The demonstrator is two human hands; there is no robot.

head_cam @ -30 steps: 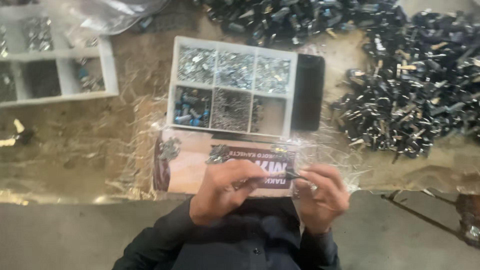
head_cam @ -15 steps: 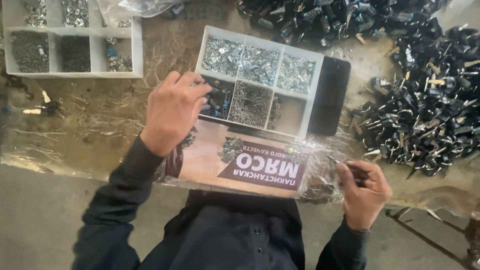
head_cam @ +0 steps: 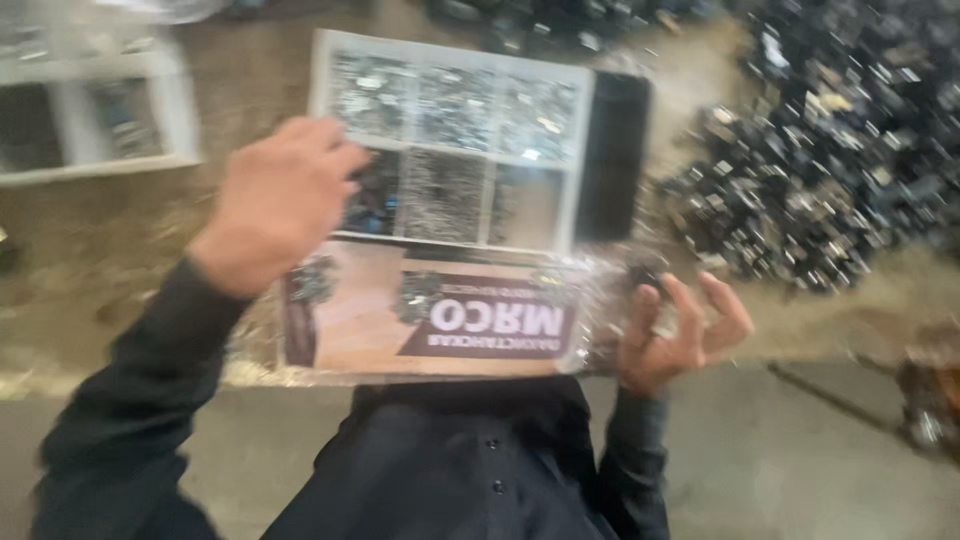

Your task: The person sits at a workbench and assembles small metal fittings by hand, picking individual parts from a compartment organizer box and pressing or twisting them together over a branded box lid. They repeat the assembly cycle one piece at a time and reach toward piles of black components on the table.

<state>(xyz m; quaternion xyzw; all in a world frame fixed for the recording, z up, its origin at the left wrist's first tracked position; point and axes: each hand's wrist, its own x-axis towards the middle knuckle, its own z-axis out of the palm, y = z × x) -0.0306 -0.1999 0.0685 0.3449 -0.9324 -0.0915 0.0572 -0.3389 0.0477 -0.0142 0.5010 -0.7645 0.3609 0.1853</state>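
Note:
My left hand (head_cam: 275, 200) reaches out over the lower-left compartment of a white divided box (head_cam: 455, 65) filled with small shiny metal parts. Its fingers curl down toward dark and blue bits there, and blur hides whether they hold anything. My right hand (head_cam: 680, 330) stays at the right end of a plastic-wrapped printed board (head_cam: 440, 320) by the table's near edge. Its fingers are loosely spread, and a small dark part (head_cam: 645, 280) sits at the thumb tip. The whole view is blurred.
A big heap of dark metal parts (head_cam: 810, 170) covers the table's right side and back. A second white divided tray (head_cam: 175, 110) stands at the far left. The box's black lid section (head_cam: 612, 155) lies on its right. The grey floor (head_cam: 800, 450) is below.
My left hand left the small part at my right hand and reached up to the box's lower-left compartment. My right hand moved right along the board's edge. The view has come closer.

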